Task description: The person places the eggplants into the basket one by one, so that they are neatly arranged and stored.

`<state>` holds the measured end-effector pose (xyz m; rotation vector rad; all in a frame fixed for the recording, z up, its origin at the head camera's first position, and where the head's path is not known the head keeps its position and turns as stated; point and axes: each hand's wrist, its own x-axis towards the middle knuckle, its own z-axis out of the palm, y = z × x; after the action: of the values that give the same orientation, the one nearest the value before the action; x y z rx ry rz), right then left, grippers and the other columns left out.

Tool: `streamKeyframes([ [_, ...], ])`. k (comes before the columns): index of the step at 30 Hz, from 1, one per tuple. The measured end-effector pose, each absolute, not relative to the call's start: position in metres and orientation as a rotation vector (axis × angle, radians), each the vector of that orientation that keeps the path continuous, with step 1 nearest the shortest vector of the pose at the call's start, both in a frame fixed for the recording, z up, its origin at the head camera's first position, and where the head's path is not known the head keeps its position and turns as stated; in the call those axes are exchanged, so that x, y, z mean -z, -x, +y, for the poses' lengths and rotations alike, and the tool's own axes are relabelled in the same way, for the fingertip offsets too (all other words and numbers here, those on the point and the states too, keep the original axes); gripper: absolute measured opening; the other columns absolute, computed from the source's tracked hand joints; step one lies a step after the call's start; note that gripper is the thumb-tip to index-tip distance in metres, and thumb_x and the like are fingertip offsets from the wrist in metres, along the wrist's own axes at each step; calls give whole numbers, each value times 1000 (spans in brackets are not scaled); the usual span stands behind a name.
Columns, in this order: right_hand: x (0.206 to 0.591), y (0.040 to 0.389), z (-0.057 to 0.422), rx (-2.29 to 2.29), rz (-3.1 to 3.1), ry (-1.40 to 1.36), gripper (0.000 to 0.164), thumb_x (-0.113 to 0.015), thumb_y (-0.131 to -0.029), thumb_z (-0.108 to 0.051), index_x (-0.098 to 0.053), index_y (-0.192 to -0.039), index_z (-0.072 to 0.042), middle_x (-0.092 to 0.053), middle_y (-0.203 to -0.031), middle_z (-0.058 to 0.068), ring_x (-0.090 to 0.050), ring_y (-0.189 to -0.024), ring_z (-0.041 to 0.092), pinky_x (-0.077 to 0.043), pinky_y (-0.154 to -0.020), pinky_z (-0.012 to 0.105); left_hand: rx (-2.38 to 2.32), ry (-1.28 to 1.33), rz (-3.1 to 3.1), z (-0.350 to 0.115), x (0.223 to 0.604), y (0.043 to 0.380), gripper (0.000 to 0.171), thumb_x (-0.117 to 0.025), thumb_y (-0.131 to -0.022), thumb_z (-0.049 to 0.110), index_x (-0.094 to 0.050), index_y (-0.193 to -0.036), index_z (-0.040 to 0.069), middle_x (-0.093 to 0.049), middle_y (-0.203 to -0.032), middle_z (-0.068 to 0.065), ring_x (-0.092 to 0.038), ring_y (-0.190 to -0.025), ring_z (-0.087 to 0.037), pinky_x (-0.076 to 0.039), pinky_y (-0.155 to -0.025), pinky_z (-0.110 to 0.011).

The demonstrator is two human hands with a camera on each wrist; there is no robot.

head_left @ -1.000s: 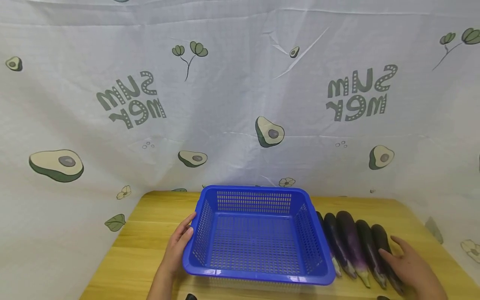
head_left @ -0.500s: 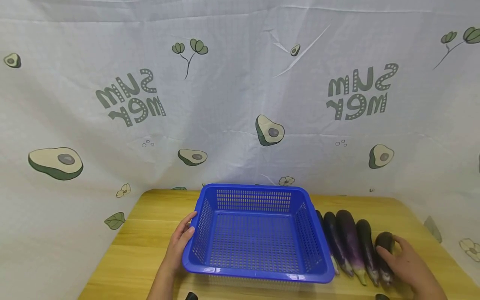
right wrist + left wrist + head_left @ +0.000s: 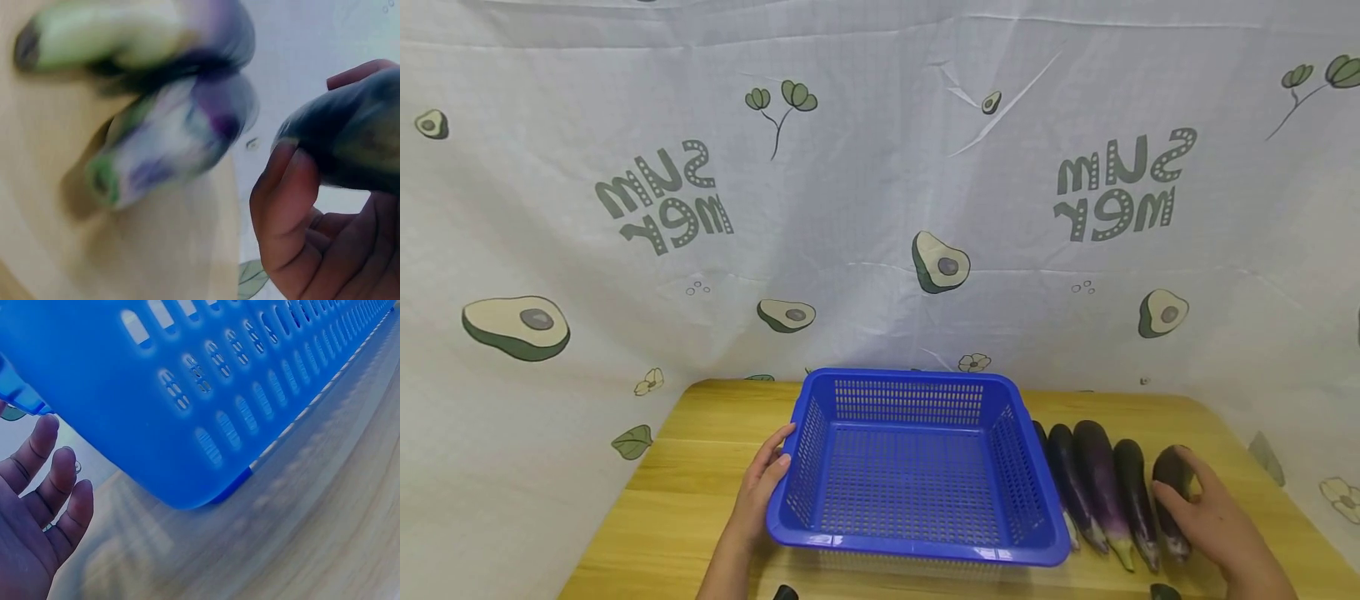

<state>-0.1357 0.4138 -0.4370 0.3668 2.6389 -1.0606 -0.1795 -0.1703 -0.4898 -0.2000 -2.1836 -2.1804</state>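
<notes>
My left hand is at the left rim of a blue plastic basket, thumb and index fingertip touching the rim. In the left wrist view, its other fingers are spread and slightly bent beside the basket's slotted wall. My right hand grips the rightmost eggplant around its dark rounded end; the pale stem end points toward me. The right wrist view shows the thumb against the dark skin of this eggplant. Several more eggplants lie side by side between basket and right hand.
Everything stands on a yellow wood-grain table. Behind it hangs a white cloth printed with avocados and mirrored lettering. The leftmost eggplant is partly hidden by the basket's right side. Small dark objects show at the bottom edge of the head view.
My right hand has taken hold of the rightmost eggplant and turned it, its stem end swinging left and away from me. My left hand and the basket stay where they were.
</notes>
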Motion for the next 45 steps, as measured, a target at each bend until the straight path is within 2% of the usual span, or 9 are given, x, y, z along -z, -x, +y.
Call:
streamKeyframes([
  [4, 430, 136, 401, 1087, 2685, -308, 88, -38, -109, -47, 19, -157, -1, 4, -154, 50, -22, -132, 73, -43, -94, 74, 2171, 205, -2185, -171, 490, 179, 47, -41, -105, 20, -43, -152, 15, -54, -110, -11, -63, -91, -21, -61, -74, -35],
  [11, 414, 138, 382, 1177, 2720, -226, 81, -30, -109, -49, 22, -159, -11, -3, -154, 51, -28, -130, 68, -50, -84, 65, 2170, 227, -2171, -171, 490, 180, 46, -42, -105, 20, -44, -151, 15, -55, -108, -10, -64, -89, -20, -61, -72, -35],
  [21, 391, 137, 350, 1247, 2806, -185, 73, -30, -109, -49, 16, -162, -29, 2, -161, 43, -23, -133, 71, -42, -90, 76, 2149, 275, -2164, -171, 492, 183, 46, -42, -105, 19, -44, -151, 13, -55, -106, -10, -64, -88, -19, -61, -71, -35],
  [26, 380, 137, 335, 1206, 2857, -168, 78, -41, -107, -51, 8, -164, -29, -21, -154, 47, -35, -131, 70, -49, -86, 71, 2158, 312, -2139, -172, 492, 184, 45, -41, -106, 18, -44, -150, 13, -55, -104, -8, -64, -87, -19, -61, -71, -36],
  [29, 378, 138, 323, 1193, 2927, -102, 77, -47, -106, -44, -3, -165, -22, -36, -145, 46, -50, -122, 64, -54, -81, 62, 2179, 333, -2124, -172, 491, 183, 43, -41, -107, 19, -45, -150, 16, -55, -105, -6, -64, -89, -18, -61, -71, -36],
  [31, 376, 139, 314, 1176, 2962, -69, 76, -51, -106, -41, -9, -165, -20, -52, -132, 41, -65, -105, 51, -55, -74, 50, 2196, 335, -2113, -171, 491, 182, 43, -41, -107, 19, -46, -149, 17, -55, -105, -7, -64, -89, -18, -61, -71, -36],
  [35, 370, 139, 294, 1161, 2964, -19, 73, -56, -104, -39, -18, -164, -21, -68, -108, 24, -68, -88, 24, -52, -66, 35, 2206, 315, -2101, -171, 491, 181, 43, -41, -106, 18, -47, -149, 17, -54, -105, -8, -63, -89, -20, -61, -71, -36],
  [39, 361, 140, 275, 1139, 2946, 33, 73, -58, -103, -41, -21, -163, -25, -71, -103, 17, -67, -86, 23, -52, -66, 35, 2205, 279, -2106, -171, 491, 181, 44, -42, -106, 18, -46, -149, 15, -53, -104, -10, -63, -89, -21, -61, -71, -36],
  [45, 351, 145, 251, 1134, 2998, 173, 68, -62, -101, -40, -28, -160, -29, -56, -85, 6, -51, -65, 10, -42, -54, 27, 2195, 283, -2115, -172, 492, 182, 44, -42, -106, 18, -45, -150, 13, -54, -105, -9, -63, -89, -20, -61, -72, -35],
])
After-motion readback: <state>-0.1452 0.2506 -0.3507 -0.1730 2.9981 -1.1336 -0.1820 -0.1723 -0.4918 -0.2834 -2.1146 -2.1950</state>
